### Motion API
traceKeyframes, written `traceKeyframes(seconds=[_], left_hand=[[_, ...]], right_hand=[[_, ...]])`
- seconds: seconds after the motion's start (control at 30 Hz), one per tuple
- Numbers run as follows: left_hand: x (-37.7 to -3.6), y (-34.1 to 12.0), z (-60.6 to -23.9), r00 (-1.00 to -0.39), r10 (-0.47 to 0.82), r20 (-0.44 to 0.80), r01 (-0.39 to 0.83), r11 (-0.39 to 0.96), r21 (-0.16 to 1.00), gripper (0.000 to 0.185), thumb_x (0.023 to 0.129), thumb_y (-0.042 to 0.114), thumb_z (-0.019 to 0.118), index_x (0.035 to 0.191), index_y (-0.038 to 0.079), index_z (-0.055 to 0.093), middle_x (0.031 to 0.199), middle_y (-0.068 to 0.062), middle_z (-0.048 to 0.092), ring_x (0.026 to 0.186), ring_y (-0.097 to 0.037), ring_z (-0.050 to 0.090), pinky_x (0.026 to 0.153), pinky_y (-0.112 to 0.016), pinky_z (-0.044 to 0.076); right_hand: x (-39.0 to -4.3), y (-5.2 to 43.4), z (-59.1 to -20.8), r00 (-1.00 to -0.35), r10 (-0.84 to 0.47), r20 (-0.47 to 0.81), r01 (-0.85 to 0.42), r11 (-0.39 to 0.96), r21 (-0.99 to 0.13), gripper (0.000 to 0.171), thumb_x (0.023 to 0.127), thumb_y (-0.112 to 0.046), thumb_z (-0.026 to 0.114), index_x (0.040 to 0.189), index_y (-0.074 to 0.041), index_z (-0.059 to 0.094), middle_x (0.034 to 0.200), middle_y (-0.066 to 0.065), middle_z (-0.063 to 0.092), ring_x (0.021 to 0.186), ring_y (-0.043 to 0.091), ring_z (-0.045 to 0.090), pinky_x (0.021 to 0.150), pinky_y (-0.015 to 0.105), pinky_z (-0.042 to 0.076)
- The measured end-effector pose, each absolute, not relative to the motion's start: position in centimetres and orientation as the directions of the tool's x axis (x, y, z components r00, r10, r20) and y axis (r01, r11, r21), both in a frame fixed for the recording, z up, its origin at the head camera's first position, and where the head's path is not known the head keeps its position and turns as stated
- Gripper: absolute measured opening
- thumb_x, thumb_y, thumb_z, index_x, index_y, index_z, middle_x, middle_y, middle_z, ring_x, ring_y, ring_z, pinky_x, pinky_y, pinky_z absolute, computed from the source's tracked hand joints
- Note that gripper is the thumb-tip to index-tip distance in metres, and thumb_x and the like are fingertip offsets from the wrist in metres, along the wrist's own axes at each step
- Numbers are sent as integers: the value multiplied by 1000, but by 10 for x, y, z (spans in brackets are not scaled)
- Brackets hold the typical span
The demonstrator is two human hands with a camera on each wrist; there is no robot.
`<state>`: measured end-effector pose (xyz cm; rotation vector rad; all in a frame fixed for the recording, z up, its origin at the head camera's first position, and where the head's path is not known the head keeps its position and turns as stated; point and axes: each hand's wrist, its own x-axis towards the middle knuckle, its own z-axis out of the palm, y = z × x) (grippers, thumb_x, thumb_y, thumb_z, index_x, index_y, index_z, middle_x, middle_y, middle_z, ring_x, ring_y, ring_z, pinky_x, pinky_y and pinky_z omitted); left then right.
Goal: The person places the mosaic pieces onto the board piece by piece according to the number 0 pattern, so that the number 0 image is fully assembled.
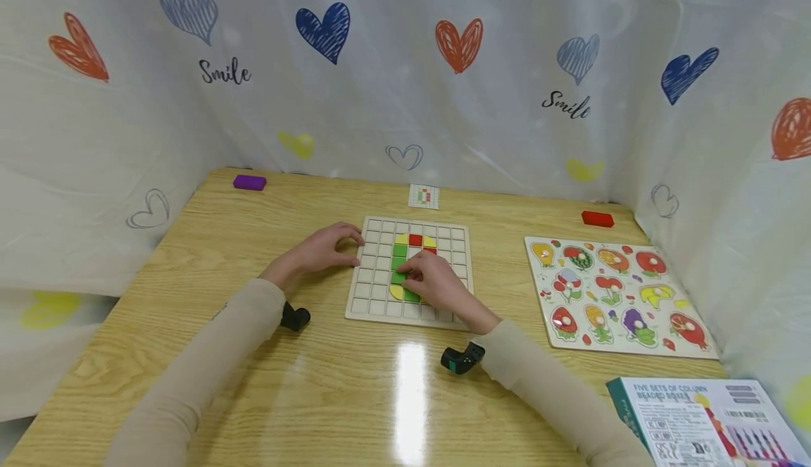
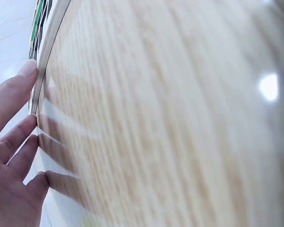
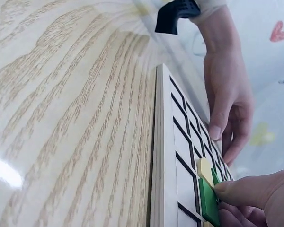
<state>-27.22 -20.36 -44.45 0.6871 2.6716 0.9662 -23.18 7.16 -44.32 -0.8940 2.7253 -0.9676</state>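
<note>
You had one grid board (image 1: 380, 291), one fruit puzzle (image 1: 617, 298), one purple block (image 1: 249, 182), one red block (image 1: 598, 219), one box (image 1: 703, 421), one pattern card (image 1: 424, 196).

Square pale wooden grid board (image 1: 380, 298) lies flat near the middle of the wooden table, a little toward its far edge. Flat green square tiles (image 1: 398, 263) fill a column of its cells; yellow rounded tiles (image 1: 396, 291) and a red tile (image 1: 415, 239) flank them.

The table (image 1: 190, 270) is light wood grain with a glossy finish that mirrors the lamp. The grid board (image 1: 370, 291) looks like pale matt wood, its tiles (image 1: 399, 250) smooth and painted. The curtain (image 1: 405, 65) behind is thin, slightly shiny printed sheeting; the box (image 1: 697, 418) is glossy card.
</note>
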Motion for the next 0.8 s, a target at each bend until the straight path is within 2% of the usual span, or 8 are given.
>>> traceKeyframes(seconds=[0.67,0.8], left_hand=[[-274,-203,-446,-862,506,-32,366,665,651,38,90,25,73,122,7,63,142,-15,46,136,-35,38,114,-51,28],[-274,-203,-447,-863,504,-29,368,667,648,37,90,25,73,121,7,63,142,-15,47,136,-35,38,114,-50,28]], right_hand=[[-232,69,-447,-824,-558,100,-495,622,-606,21,91,-7,69,111,-6,74,103,6,65,85,14,55,72,27,48],[-234,72,-446,-825,-556,101,-488,612,-622,21,94,-10,66,114,-7,73,105,6,64,86,14,56,73,28,49]])
